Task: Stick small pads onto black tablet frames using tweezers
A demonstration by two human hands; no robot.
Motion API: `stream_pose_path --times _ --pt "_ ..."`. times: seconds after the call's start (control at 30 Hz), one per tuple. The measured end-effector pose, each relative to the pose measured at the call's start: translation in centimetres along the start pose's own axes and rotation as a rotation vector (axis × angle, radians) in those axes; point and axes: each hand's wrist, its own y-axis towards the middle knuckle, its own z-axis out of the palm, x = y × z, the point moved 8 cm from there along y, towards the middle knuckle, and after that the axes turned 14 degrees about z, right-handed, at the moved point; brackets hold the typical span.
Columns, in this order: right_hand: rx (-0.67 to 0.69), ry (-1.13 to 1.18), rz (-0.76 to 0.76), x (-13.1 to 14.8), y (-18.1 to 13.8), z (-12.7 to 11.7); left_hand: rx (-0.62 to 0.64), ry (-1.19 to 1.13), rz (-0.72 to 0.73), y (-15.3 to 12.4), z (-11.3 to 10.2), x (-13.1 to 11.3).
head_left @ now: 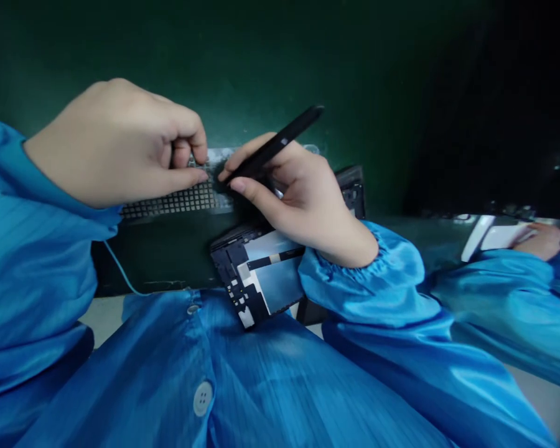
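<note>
My right hand (pixel 303 193) grips slim black tweezers (pixel 280 142), their narrow end pointing down and left. Beneath both hands lies a clear sheet covered with rows of small square pieces (pixel 182 202). My left hand (pixel 121 140) hovers over its left part, fingers curled and thumb drawn toward the index finger. Whatever sits between those fingertips is too small to make out. Close below my right wrist, an opened phone housing (pixel 261 274) with dark frame and silver-blue inner panel rests tilted at the bench edge.
Another dark phone part (pixel 354 190) shows behind my right wrist. The dark green bench mat (pixel 242 56) stretches ahead. A thin blue cord (pixel 124 270) hangs from my left sleeve. At right, a co-worker's hand (pixel 541 241) is beside a white object (pixel 499 238).
</note>
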Motion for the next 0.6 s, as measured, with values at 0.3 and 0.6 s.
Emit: stream_pose_path --times 0.3,0.6 --pt "0.078 -0.104 -0.033 -0.3 0.1 0.9 0.057 0.058 -0.011 0.2 0.3 -0.7" --pt "-0.003 0.32 0.014 -1.8 -1.0 -1.8 0.039 0.086 0.008 0.1 0.2 0.0"
